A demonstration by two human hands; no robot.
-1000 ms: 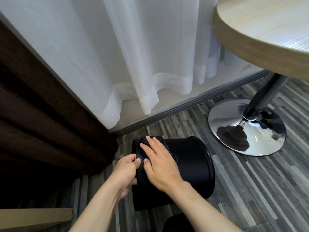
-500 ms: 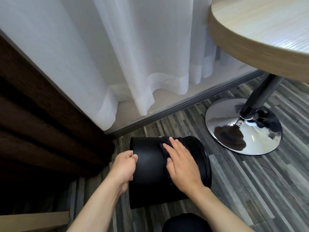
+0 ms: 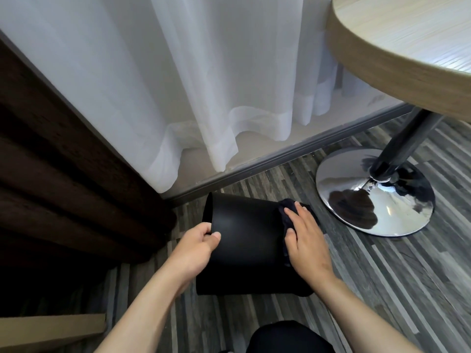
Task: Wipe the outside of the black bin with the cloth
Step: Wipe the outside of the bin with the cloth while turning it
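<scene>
The black bin [image 3: 244,240] lies on its side on the striped wood floor, one end pointing left. My left hand [image 3: 197,247] grips the bin's left edge, thumb on the outside wall. My right hand [image 3: 304,240] lies flat, palm down, pressing a dark cloth [image 3: 286,208] against the bin's right end. Most of the cloth is hidden under that hand; only its folds show at the fingertips and along the thumb side.
A round wooden table [image 3: 397,54] stands at the right on a dark post with a shiny chrome base [image 3: 374,197] close to the bin. White sheer curtains [image 3: 204,85] and a dark curtain [image 3: 63,174] hang behind. A cardboard piece [image 3: 51,327] lies lower left.
My right hand has slid the cloth along the bin from its left part to its right end. My left hand has kept its hold on the left edge.
</scene>
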